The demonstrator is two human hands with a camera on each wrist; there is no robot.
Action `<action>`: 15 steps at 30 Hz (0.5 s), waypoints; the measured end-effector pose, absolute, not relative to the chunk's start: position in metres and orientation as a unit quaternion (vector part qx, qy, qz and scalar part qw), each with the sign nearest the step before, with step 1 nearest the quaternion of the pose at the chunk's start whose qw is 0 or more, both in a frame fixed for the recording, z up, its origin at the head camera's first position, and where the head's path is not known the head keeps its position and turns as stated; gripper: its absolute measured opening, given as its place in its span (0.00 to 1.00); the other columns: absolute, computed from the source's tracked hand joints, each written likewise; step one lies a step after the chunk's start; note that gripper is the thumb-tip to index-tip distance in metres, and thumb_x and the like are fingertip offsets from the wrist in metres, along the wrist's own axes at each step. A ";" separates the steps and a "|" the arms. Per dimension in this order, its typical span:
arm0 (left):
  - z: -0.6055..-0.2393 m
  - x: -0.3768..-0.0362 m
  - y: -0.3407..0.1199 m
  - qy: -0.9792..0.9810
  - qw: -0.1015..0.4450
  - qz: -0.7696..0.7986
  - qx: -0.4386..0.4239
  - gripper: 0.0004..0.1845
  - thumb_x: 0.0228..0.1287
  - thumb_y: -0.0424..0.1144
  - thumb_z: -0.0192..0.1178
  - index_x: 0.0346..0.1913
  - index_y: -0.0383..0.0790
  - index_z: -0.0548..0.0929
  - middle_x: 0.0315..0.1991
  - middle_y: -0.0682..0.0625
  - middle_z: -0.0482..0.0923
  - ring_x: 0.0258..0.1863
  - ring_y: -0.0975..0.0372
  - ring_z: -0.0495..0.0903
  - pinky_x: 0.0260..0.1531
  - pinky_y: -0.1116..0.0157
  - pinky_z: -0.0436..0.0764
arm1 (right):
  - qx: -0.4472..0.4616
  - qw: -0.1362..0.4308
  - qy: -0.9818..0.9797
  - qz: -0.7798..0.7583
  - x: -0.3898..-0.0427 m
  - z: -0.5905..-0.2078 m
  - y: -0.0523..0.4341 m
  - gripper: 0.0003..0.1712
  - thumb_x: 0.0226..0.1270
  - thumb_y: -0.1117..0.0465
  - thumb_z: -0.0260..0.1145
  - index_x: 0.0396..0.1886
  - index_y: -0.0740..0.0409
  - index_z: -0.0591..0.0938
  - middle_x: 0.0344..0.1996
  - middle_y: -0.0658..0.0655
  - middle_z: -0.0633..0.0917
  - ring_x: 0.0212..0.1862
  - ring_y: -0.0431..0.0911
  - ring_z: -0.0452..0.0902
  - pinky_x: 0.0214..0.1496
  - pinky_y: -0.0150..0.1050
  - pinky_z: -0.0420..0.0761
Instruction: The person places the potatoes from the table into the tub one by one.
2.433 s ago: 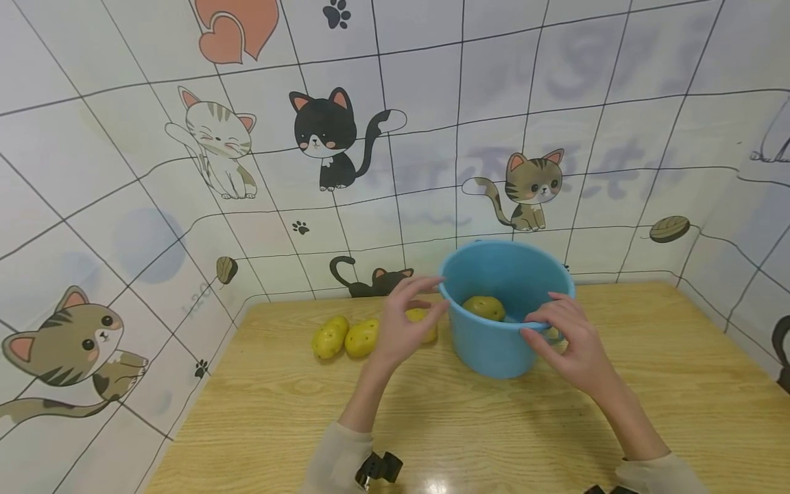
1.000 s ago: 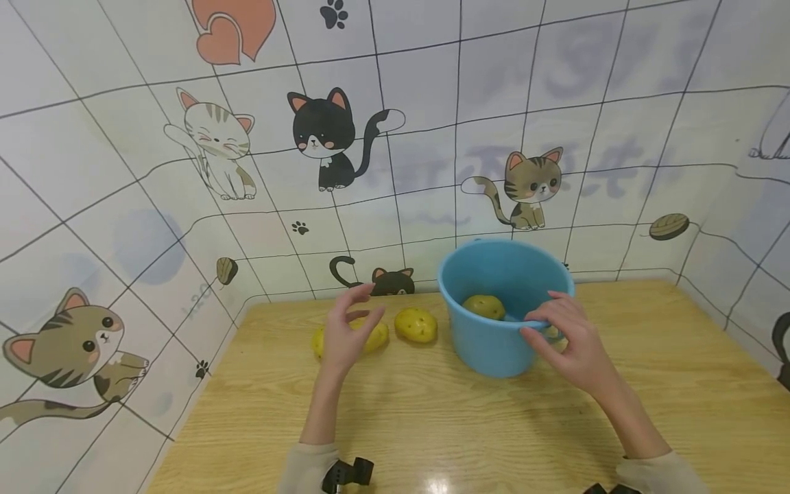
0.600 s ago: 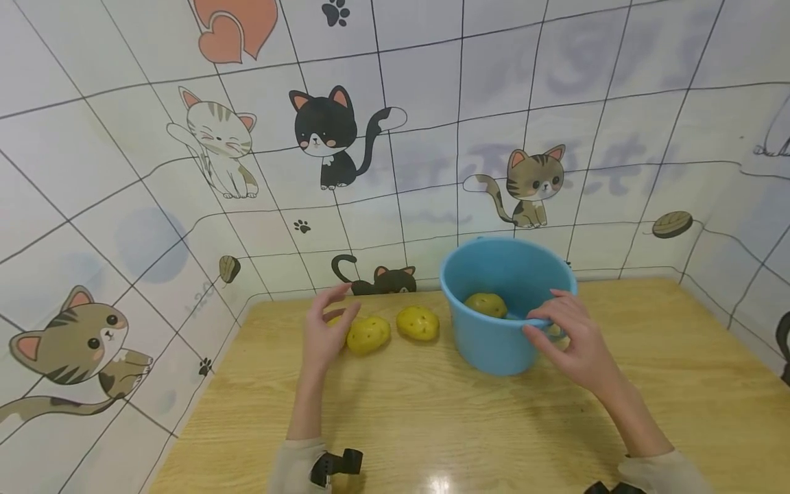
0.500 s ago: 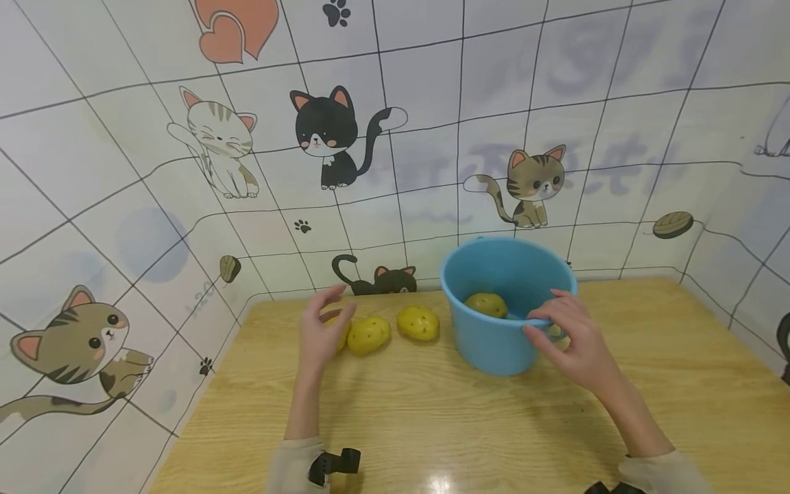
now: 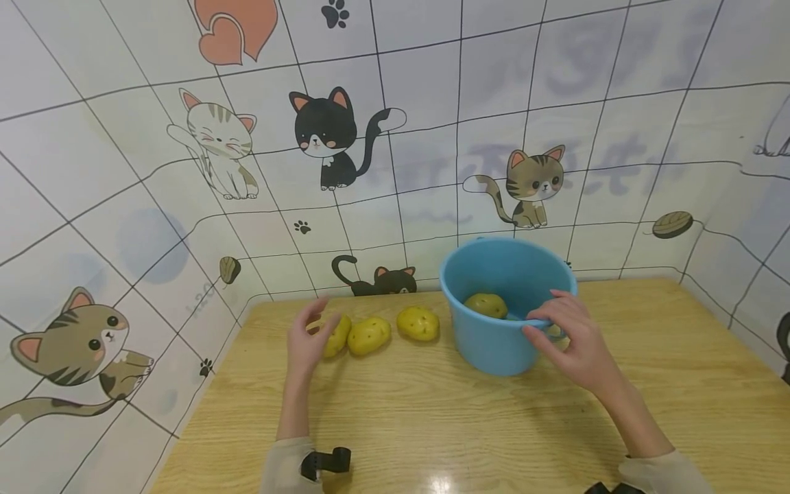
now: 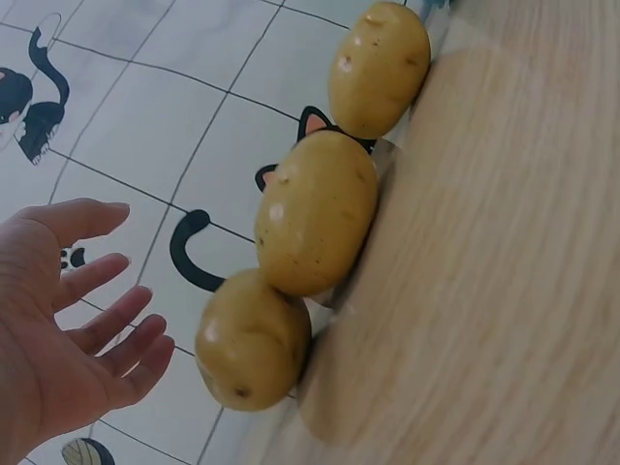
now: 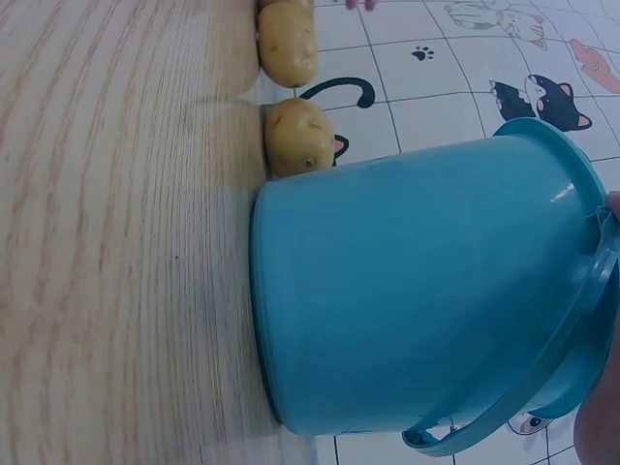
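Observation:
My left hand hovers beside the leftmost potato, fingers spread and holding nothing. In the left wrist view a gap shows between the fingers of my left hand and the nearest potato. Two more potatoes, a middle one and a right one, continue the row towards the blue bucket. The bucket stands upright, with at least one potato inside; part of its floor is hidden. My right hand grips the bucket's near right rim between thumb and fingers.
A wood-grain table carries everything. Behind it rises a white wall with a tile pattern and cartoon cats, and side walls close in left and right. The bucket's handle hangs down its side.
My left hand has moved left from the bucket's rim, passing the row of potatoes, and has lowered to the leftmost one. The right hand has kept its hold on the bucket.

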State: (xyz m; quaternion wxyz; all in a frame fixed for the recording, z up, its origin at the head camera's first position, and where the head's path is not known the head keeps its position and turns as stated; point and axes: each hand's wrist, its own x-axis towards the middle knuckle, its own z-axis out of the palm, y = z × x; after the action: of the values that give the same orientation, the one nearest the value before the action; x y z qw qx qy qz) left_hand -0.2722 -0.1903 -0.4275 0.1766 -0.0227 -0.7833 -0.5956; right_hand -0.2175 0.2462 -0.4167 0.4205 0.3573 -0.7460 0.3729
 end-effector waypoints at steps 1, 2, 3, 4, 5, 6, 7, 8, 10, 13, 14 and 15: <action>-0.430 -0.272 -0.192 -0.784 0.171 -0.597 -0.019 0.24 0.66 0.35 0.68 0.63 0.31 0.78 0.62 0.36 0.75 0.61 0.46 0.71 0.64 0.46 0.70 | 0.356 0.420 -0.747 0.373 -0.217 -0.417 0.246 0.24 0.74 0.41 0.61 0.34 0.57 0.85 0.30 0.50 0.83 0.41 0.42 0.75 0.73 0.47 0.61; -0.432 -0.273 -0.194 -0.784 0.166 -0.598 -0.015 0.24 0.66 0.35 0.68 0.63 0.31 0.77 0.62 0.36 0.74 0.62 0.45 0.70 0.64 0.45 0.70 | 0.356 0.419 -0.747 0.373 -0.217 -0.417 0.246 0.24 0.74 0.41 0.61 0.34 0.57 0.85 0.30 0.49 0.83 0.41 0.42 0.75 0.73 0.47 0.61; -0.434 -0.273 -0.195 -0.783 0.163 -0.600 -0.012 0.24 0.67 0.35 0.67 0.63 0.32 0.77 0.63 0.36 0.74 0.62 0.44 0.69 0.64 0.45 0.69 | 0.356 0.418 -0.748 0.374 -0.217 -0.416 0.246 0.24 0.74 0.41 0.61 0.34 0.57 0.85 0.30 0.49 0.83 0.41 0.42 0.75 0.73 0.47 0.61; -0.435 -0.273 -0.197 -0.783 0.160 -0.601 -0.009 0.24 0.67 0.34 0.67 0.63 0.32 0.77 0.63 0.36 0.74 0.62 0.44 0.69 0.64 0.45 0.69 | 0.356 0.417 -0.748 0.374 -0.217 -0.416 0.246 0.24 0.74 0.41 0.61 0.34 0.57 0.85 0.30 0.49 0.83 0.41 0.42 0.75 0.73 0.47 0.61; -0.436 -0.273 -0.197 -0.783 0.159 -0.601 -0.007 0.24 0.66 0.34 0.67 0.64 0.31 0.77 0.63 0.36 0.74 0.63 0.42 0.69 0.64 0.45 0.69 | 0.355 0.416 -0.748 0.375 -0.217 -0.416 0.246 0.24 0.74 0.41 0.61 0.34 0.57 0.85 0.30 0.49 0.83 0.41 0.42 0.75 0.73 0.47 0.61; -0.437 -0.274 -0.198 -0.785 0.157 -0.599 -0.005 0.25 0.66 0.34 0.68 0.64 0.32 0.77 0.62 0.36 0.74 0.63 0.42 0.69 0.64 0.45 0.69 | 0.355 0.416 -0.749 0.375 -0.216 -0.416 0.246 0.24 0.74 0.41 0.61 0.34 0.57 0.85 0.30 0.49 0.83 0.41 0.42 0.75 0.73 0.47 0.61; -0.438 -0.274 -0.199 -0.787 0.154 -0.597 -0.003 0.25 0.66 0.34 0.68 0.64 0.32 0.76 0.62 0.35 0.73 0.63 0.42 0.69 0.64 0.45 0.69 | 0.354 0.415 -0.749 0.376 -0.216 -0.416 0.246 0.24 0.74 0.41 0.61 0.34 0.57 0.85 0.30 0.49 0.83 0.41 0.42 0.75 0.73 0.47 0.61; -0.439 -0.274 -0.199 -0.789 0.151 -0.596 -0.001 0.26 0.66 0.33 0.68 0.64 0.31 0.76 0.62 0.35 0.73 0.63 0.41 0.69 0.65 0.45 0.69 | 0.355 0.415 -0.749 0.377 -0.216 -0.416 0.246 0.24 0.74 0.41 0.61 0.34 0.57 0.85 0.31 0.49 0.83 0.41 0.42 0.75 0.73 0.47 0.61; -0.442 -0.274 -0.200 -0.794 0.140 -0.591 0.005 0.27 0.65 0.33 0.68 0.65 0.31 0.75 0.63 0.33 0.72 0.63 0.41 0.68 0.65 0.45 0.68 | 0.354 0.415 -0.749 0.377 -0.216 -0.416 0.246 0.24 0.74 0.41 0.61 0.34 0.57 0.85 0.31 0.49 0.83 0.41 0.42 0.75 0.73 0.47 0.61; -0.446 -0.275 -0.201 -0.806 0.120 -0.580 0.013 0.29 0.63 0.32 0.69 0.67 0.31 0.73 0.64 0.30 0.70 0.63 0.40 0.68 0.66 0.44 0.67 | 0.354 0.416 -0.749 0.375 -0.216 -0.416 0.246 0.24 0.74 0.41 0.61 0.34 0.57 0.85 0.30 0.49 0.83 0.41 0.42 0.75 0.73 0.47 0.61; -0.447 -0.275 -0.202 -0.808 0.113 -0.578 0.016 0.30 0.63 0.32 0.69 0.67 0.30 0.73 0.64 0.29 0.70 0.63 0.40 0.68 0.65 0.44 0.67 | 0.354 0.417 -0.749 0.375 -0.216 -0.416 0.246 0.24 0.75 0.41 0.61 0.34 0.57 0.85 0.30 0.49 0.83 0.41 0.42 0.75 0.73 0.48 0.61; -0.449 -0.276 -0.203 -0.811 0.107 -0.575 0.018 0.30 0.63 0.31 0.68 0.67 0.30 0.73 0.64 0.29 0.69 0.63 0.40 0.68 0.65 0.44 0.68 | 0.354 0.417 -0.749 0.374 -0.216 -0.416 0.246 0.24 0.75 0.41 0.61 0.34 0.57 0.85 0.30 0.49 0.83 0.41 0.41 0.75 0.73 0.48 0.61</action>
State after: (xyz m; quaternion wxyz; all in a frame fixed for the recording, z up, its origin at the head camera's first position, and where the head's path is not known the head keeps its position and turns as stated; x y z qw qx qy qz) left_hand -0.2757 -0.2028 -0.4486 0.1066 0.0182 -0.8109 -0.5750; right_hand -0.2161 0.2459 -0.4160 0.4174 0.3539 -0.7487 0.3742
